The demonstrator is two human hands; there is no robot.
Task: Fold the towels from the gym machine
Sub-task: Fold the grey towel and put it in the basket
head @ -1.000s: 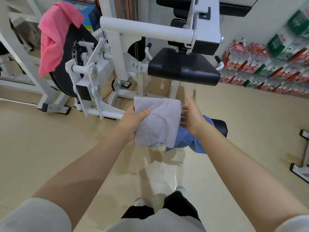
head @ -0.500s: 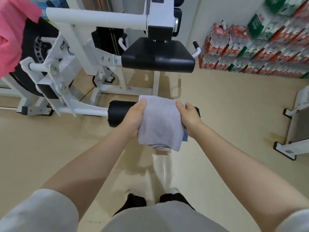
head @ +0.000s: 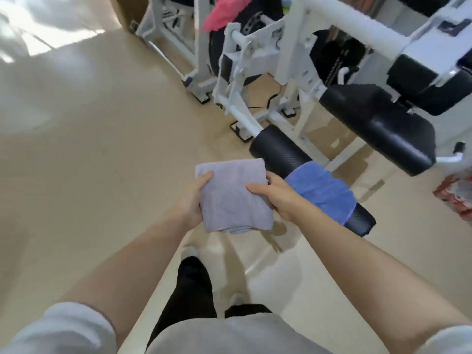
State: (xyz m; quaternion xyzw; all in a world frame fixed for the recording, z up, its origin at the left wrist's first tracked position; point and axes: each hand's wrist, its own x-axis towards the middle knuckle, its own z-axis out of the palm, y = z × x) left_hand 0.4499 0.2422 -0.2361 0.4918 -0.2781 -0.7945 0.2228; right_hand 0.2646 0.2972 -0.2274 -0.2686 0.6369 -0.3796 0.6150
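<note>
left grip (head: 192,200) holds grey towel (head: 233,195) left edge | right grip (head: 275,198) pinches right edge | towel between grips

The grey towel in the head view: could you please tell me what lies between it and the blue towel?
In the head view, the right hand lies between them, gripping the right edge of the grey towel; the blue towel is draped over the black roller pad just beyond.

A beige floor (head: 97,154) fills the left side, with bright patches of light at the top left corner. Red-wrapped packs (head: 457,198) sit on the floor at the right edge. At the bottom, black trousers (head: 194,290) and a pale shoe (head: 189,251) show below a light shirt (head: 229,335).
</note>
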